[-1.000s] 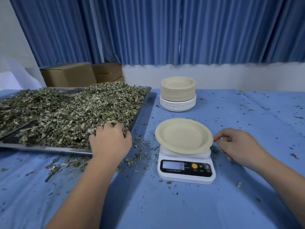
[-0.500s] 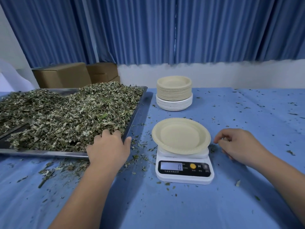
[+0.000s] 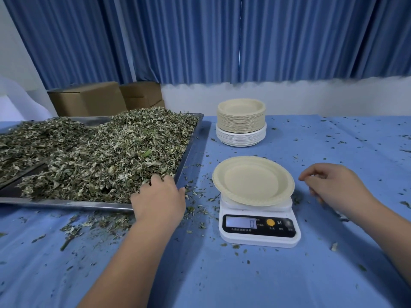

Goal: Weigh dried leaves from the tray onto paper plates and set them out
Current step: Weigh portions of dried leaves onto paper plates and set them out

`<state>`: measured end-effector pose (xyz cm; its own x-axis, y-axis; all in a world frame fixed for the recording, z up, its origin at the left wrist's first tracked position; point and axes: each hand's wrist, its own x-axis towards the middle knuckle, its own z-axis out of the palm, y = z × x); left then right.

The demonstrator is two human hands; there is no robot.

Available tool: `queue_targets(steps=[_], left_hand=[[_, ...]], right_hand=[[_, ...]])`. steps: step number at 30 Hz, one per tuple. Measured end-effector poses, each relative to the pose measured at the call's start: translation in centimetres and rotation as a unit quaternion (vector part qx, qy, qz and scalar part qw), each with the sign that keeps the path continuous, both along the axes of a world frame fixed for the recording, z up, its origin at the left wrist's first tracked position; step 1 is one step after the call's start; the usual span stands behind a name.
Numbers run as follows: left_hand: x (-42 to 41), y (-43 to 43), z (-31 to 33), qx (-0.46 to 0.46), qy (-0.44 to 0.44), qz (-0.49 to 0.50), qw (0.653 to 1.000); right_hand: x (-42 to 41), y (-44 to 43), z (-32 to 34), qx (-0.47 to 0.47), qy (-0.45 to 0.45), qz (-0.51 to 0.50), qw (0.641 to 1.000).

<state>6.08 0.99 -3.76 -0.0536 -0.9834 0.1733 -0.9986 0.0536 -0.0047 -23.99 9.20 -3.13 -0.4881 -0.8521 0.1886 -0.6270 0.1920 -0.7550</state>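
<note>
A steel tray (image 3: 191,147) at the left holds a big heap of dried leaves (image 3: 100,156). My left hand (image 3: 159,200) lies over the tray's near right corner, its fingertips curled down into the leaves at the heap's edge. An empty beige paper plate (image 3: 252,181) sits on a small white scale (image 3: 259,227) whose display reads 0. My right hand (image 3: 333,187) hovers just right of the plate, fingers loosely curled, holding nothing and apart from the rim.
A stack of spare paper plates (image 3: 241,122) stands behind the scale. Two cardboard boxes (image 3: 89,100) sit behind the tray. Loose leaf bits are scattered over the blue tablecloth (image 3: 244,281), thickest in front of the tray.
My left hand's fingers have dug slightly deeper into the leaves at the tray corner. My right hand has stayed beside the plate. The camera shifted a little.
</note>
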Motion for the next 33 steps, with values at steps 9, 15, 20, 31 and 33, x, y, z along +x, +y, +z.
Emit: queue_targets(steps=[9,15,20,31,33], left_hand=[[1.2,-1.1,-0.5,-0.027,0.067,-0.023,0.997],[3.0,-2.2,0.2,0.015,0.147,-0.067,0.987],[3.7,-2.7,0.5,-0.01,0.275,-0.071,0.959],[4.7,-3.7,2.7,-0.084,0.176,-0.139,0.971],[5.1,-3.9,3.1,-0.092,0.168,-0.149,0.97]], right_hand=[[0.8,-2.8,0.6,-0.058,-0.007,-0.065,0.996],[0.1,-1.9,-1.1,-0.038,0.031,-0.047,0.998],[0.1,-2.4,-1.1,-0.042,0.053,-0.025,0.997],[-0.4,-2.4,-1.3,-0.053,0.057,0.002,0.997],[-0.4,-2.5,-1.4,-0.049,0.06,0.005,0.997]])
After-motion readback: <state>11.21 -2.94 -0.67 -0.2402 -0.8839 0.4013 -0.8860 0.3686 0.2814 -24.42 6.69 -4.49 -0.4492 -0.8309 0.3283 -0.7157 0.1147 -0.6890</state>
